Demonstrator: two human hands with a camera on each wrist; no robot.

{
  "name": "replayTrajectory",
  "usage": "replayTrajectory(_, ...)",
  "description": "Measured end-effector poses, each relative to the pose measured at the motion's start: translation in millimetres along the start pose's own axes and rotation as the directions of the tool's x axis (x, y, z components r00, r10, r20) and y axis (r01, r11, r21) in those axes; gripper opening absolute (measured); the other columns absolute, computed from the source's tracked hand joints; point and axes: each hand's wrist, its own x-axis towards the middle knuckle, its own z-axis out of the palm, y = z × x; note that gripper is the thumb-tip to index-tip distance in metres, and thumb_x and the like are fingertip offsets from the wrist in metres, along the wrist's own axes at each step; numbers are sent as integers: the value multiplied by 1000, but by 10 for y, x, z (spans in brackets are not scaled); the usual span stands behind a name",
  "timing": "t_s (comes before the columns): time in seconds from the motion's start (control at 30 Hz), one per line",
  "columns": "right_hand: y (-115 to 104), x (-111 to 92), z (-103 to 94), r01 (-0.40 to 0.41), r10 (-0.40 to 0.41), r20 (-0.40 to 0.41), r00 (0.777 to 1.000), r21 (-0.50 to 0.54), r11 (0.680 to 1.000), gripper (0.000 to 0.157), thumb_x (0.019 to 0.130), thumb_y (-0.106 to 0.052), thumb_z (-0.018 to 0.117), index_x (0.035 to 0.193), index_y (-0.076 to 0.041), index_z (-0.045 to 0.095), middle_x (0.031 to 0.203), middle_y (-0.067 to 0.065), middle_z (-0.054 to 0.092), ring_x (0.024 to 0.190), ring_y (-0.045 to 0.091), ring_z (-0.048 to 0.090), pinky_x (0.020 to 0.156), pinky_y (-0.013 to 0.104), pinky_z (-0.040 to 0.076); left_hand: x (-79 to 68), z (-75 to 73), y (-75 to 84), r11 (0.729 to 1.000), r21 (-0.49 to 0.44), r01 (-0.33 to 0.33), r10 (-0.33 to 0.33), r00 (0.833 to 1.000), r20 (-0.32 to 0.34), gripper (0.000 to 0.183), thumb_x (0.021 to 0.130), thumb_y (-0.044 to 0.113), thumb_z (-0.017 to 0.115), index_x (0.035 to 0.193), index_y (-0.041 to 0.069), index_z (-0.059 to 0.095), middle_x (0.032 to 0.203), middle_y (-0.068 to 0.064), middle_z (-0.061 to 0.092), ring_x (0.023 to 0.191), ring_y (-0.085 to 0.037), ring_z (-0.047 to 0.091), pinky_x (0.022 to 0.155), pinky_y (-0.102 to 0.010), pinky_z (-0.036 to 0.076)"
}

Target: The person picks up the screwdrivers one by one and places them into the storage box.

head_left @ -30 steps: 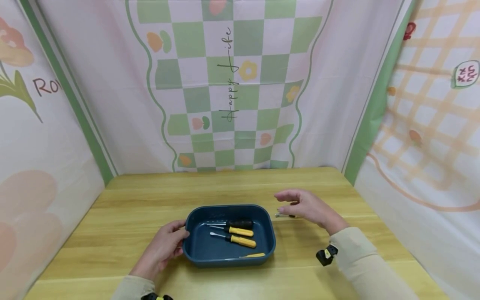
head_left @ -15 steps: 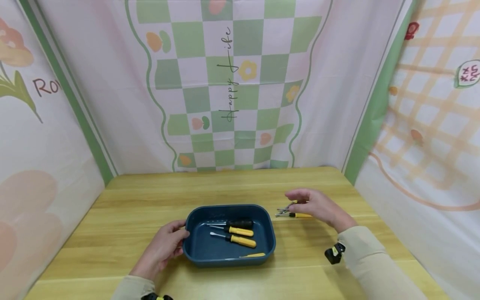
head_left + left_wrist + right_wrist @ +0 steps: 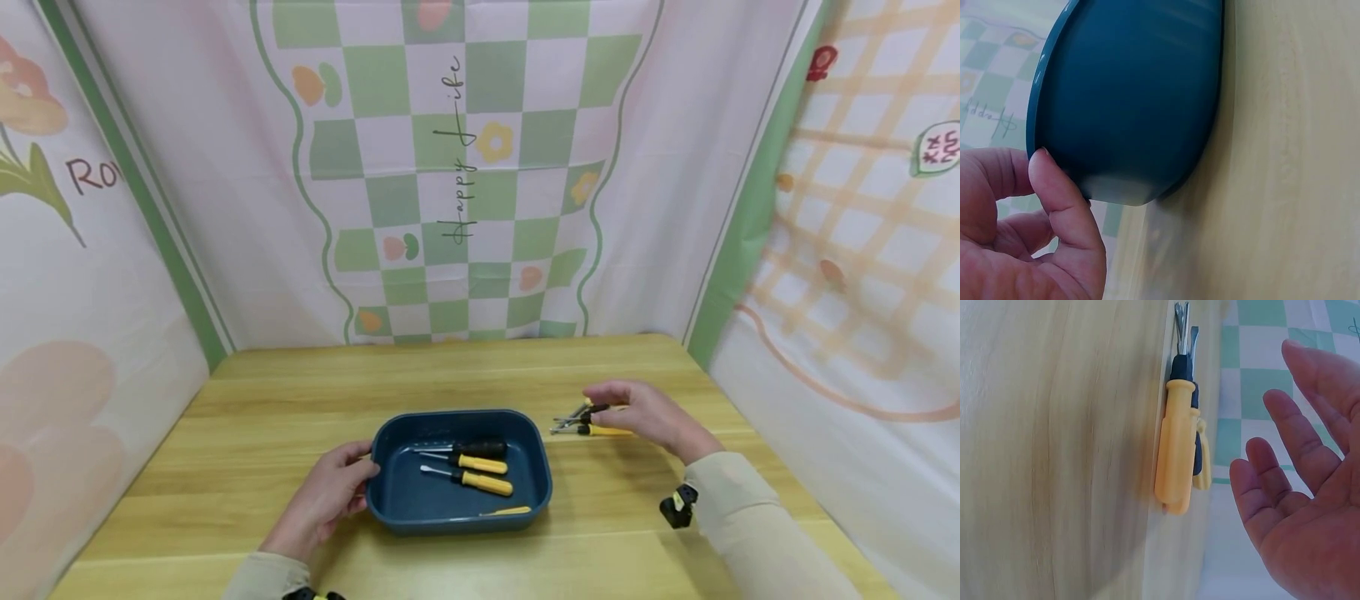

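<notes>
A dark blue plastic tray (image 3: pixel 457 525) sits on the table, its left rim pinched between the thumb and fingers of my left hand (image 3: pixel 330 492). Inside lie a black-handled screwdriver (image 3: pixel 480 448), two yellow-handled screwdrivers (image 3: pixel 486 482) and a small thin yellow tool (image 3: pixel 510 510). My right hand (image 3: pixel 652 417) hovers over a pile of several screwdrivers (image 3: pixel 607 431) to the tray's right, partly hiding their handles. In the right wrist view its fingers (image 3: pixel 1297 437) are spread and hold nothing; yellow screwdriver handles (image 3: pixel 1174 450) lie beside them, apart from the fingertips.
The wooden table (image 3: pixel 450 375) runs back to a checkered curtain (image 3: pixel 468 208). Fabric walls with printed patterns close in the left and right sides. A small black camera (image 3: pixel 678 506) is strapped at my right wrist.
My right hand has moved to the right, away from the tray, so more of the screwdriver pile shows. The left hand and the tray have stayed put.
</notes>
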Motion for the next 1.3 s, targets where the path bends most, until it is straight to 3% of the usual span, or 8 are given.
replayTrajectory(0.17, 44, 0, -4, -9, 9, -4, 1000, -21, 1000, 47, 97, -19, 73, 139, 0, 63, 137, 23, 64, 127, 37, 62, 103, 43, 52, -12, 5, 0, 1000, 1, -1, 1, 1000, 2, 49, 98, 9, 59, 146, -1, 55, 102, -11, 58, 72, -18, 57, 52, -22, 50)
replayTrajectory(0.43, 139, -2, 3, -32, 32, 0, 999, -39, 999, 44, 96, -16, 74, 134, 3, 65, 133, 22, 67, 123, 38, 63, 93, 20, 51, -20, 22, -21, 999, -29, -20, 20, 1000, 5, 51, 94, 6, 61, 144, -3, 56, 100, -9, 59, 70, -16, 56, 51, -20, 48)
replayTrajectory(0.77, 192, -12, 10, -88, 89, 11, 996, -42, 995, 40, 94, -12, 76, 131, 3, 68, 123, 19, 71, 113, 30, 67, 89, 25, 54, -28, 25, -20, 999, -32, -28, 28, 999, 16, 52, 94, 6, 61, 144, -3, 56, 104, -10, 60, 71, -16, 56, 51, -21, 48)
replayTrajectory(1.3, 293, -20, 47, -60, 63, 28, 998, -98, 993, 33, 91, -11, 78, 122, 1, 73, 115, 14, 74, 102, 20, 67, 84, 24, 54, -40, 24, -3, 999, -33, -8, 8, 1000, 16, 49, 94, 6, 60, 143, -1, 58, 105, -11, 61, 71, -16, 57, 52, -21, 48)
